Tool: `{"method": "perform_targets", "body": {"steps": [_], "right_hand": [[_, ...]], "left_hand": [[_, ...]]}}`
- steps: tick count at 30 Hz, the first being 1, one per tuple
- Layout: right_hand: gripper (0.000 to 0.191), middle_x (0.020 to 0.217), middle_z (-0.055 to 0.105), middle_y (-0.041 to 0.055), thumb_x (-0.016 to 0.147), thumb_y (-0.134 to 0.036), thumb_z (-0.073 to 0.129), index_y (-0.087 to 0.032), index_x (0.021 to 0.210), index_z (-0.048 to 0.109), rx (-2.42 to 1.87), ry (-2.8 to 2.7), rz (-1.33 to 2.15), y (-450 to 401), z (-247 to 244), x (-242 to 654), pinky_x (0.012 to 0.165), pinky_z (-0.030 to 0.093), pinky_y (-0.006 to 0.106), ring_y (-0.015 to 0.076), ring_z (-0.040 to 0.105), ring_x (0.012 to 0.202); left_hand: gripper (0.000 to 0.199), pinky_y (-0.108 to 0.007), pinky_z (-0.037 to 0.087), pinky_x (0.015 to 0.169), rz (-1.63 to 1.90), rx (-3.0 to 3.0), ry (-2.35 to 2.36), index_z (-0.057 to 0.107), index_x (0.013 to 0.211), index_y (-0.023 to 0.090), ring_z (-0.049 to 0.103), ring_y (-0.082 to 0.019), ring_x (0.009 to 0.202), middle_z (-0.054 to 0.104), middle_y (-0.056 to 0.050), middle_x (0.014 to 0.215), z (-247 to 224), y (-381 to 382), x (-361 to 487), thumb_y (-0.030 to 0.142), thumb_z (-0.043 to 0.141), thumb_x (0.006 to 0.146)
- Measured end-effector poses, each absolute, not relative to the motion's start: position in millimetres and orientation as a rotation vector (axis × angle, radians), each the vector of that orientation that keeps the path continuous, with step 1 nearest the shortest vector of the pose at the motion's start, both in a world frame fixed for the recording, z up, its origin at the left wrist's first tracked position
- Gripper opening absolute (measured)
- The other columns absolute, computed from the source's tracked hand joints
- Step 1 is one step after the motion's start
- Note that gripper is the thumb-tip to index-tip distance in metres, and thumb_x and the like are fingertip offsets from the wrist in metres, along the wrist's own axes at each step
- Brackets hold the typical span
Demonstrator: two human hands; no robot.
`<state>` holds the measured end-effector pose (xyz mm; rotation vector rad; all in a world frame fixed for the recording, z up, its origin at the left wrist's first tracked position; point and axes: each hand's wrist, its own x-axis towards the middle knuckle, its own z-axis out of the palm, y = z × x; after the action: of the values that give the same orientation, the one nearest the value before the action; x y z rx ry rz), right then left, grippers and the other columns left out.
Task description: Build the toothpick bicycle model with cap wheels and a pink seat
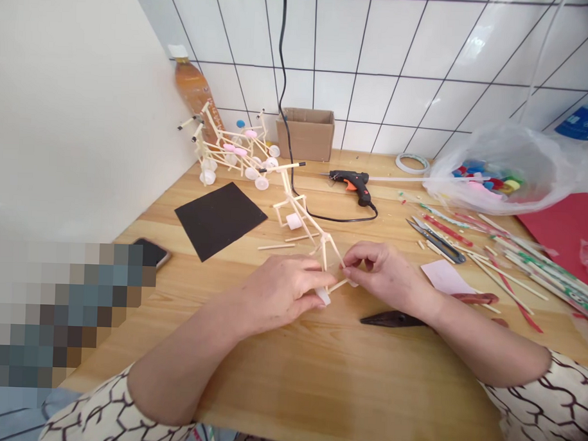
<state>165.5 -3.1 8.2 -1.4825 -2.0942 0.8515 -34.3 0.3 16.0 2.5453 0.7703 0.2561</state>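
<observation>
A stick-built frame [302, 213] with a black-tipped crossbar stands on the wooden table between my hands. At its near left corner, my left hand [292, 285] has thumb and fingers closed round a stick by a white cap [323, 297]. My right hand [369, 268] pinches the frame's near right corner, where a slanting stick meets a low one. Another white cap [293, 221] sits at the far end of the frame. Loose sticks [276, 247] lie to its left.
A glue gun [352, 182] and its black cord lie behind. Finished stick models [238, 148], a black square [221, 220] and a phone [151, 253] are left. Pliers [391, 319], snips [438, 241], straws [538, 271] and a bag of caps [508, 173] are right.
</observation>
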Motion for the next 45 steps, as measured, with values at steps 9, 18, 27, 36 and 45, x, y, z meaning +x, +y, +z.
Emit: {"method": "perform_targets", "body": {"steps": [9, 18, 27, 36, 45], "right_hand": [[0.012, 0.062, 0.058, -0.0015, 0.070, -0.010, 0.054, -0.018, 0.063, 0.061, -1.489, -2.075, 0.862, -3.1, 8.2, 166.3, 0.054, 0.039, 0.023, 0.0107, 0.051, 0.057], [0.012, 0.062, 0.059, -0.0015, 0.070, -0.010, 0.054, -0.018, 0.063, 0.060, -1.470, -2.069, 0.883, -3.2, 7.8, 165.3, 0.055, 0.039, 0.023, 0.0106, 0.051, 0.057], [0.012, 0.062, 0.058, -0.0015, 0.070, -0.010, 0.054, -0.018, 0.065, 0.061, -1.474, -2.073, 0.891, -3.0, 8.4, 166.7, 0.055, 0.039, 0.022, 0.0106, 0.051, 0.057], [0.012, 0.061, 0.058, -0.0009, 0.074, -0.012, 0.054, -0.016, 0.069, 0.064, -1.484, -2.068, 0.946, -2.5, 8.1, 166.5, 0.052, 0.038, 0.022, 0.0104, 0.051, 0.054], [0.013, 0.064, 0.060, -0.0001, 0.075, -0.013, 0.053, -0.016, 0.070, 0.064, -1.466, -2.027, 0.992, -3.1, 6.2, 167.6, 0.052, 0.040, 0.022, 0.0102, 0.051, 0.055]], "left_hand": [[0.013, -0.028, 0.043, 0.072, 0.327, 2.515, 0.726, 0.064, 0.085, 0.020, 0.058, -0.017, 0.083, 0.063, -0.003, 0.086, 14.4, 1.7, -34.2, 0.020, 0.051, 0.084], [0.013, -0.029, 0.045, 0.076, 0.357, 2.478, 0.736, 0.064, 0.085, 0.020, 0.060, -0.018, 0.086, 0.065, -0.003, 0.088, 12.9, 1.1, -33.9, 0.019, 0.052, 0.083], [0.013, -0.030, 0.045, 0.079, 0.355, 2.488, 0.741, 0.064, 0.086, 0.022, 0.060, -0.018, 0.089, 0.066, -0.002, 0.088, 13.0, 0.8, -34.2, 0.020, 0.052, 0.083], [0.017, -0.030, 0.046, 0.080, 0.325, 2.499, 0.764, 0.064, 0.096, 0.021, 0.061, -0.018, 0.089, 0.066, -0.003, 0.090, 11.5, 1.3, -35.0, 0.021, 0.053, 0.084], [0.027, -0.030, 0.047, 0.083, 0.352, 2.489, 0.772, 0.061, 0.108, 0.018, 0.061, -0.018, 0.092, 0.066, -0.006, 0.099, 6.2, 2.0, -33.2, 0.019, 0.056, 0.082]]}}
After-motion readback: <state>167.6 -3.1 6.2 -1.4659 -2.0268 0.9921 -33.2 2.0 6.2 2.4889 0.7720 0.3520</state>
